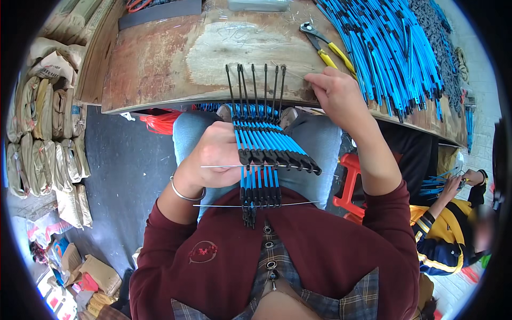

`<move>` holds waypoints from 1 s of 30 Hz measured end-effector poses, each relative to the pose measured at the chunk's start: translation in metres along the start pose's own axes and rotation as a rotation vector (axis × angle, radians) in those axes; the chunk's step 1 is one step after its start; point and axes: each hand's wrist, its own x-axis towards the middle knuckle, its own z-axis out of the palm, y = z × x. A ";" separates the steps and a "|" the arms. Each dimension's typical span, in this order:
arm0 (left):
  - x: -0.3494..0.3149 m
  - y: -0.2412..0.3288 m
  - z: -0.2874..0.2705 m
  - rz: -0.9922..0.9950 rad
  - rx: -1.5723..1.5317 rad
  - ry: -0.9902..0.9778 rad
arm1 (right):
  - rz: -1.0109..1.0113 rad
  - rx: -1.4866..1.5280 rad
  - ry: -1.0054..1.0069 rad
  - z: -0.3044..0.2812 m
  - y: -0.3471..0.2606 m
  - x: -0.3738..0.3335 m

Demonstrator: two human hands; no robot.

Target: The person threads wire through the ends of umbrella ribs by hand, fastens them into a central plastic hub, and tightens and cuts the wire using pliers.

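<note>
Strips [269, 140], blue with black ends, are joined in a row above my lap [326, 149], between my chest and the table. Nearest me is my maroon top [325, 240]; just past it, a thin wire [218, 206] crosses the row's near part. A second wire [221, 166] runs across the black joints farther up. My left hand [216, 154] curls around the row from its left side, fingers folded in, the strips hiding their tips. A bracelet [178, 192] circles that wrist. By my right thigh is a red stool [349, 184]. My right hand [337, 92] is at the near edge of the table [144, 69], thumb and forefinger pressed together; I cannot tell what, if anything, they pinch. Beyond it lie yellow-handled pliers [326, 47], with a pile [392, 58] of similar strips to their right. Near the far edge sits a pale tray [258, 5].
</note>
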 end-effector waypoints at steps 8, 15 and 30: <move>-0.001 -0.001 -0.001 0.007 0.018 -0.010 | 0.022 -0.020 -0.042 0.001 -0.002 0.006; -0.001 -0.002 -0.002 0.008 0.011 -0.006 | -0.016 -0.025 -0.023 0.003 -0.003 0.009; -0.008 -0.002 0.000 -0.036 -0.084 0.111 | -0.162 0.045 0.014 0.019 0.006 0.032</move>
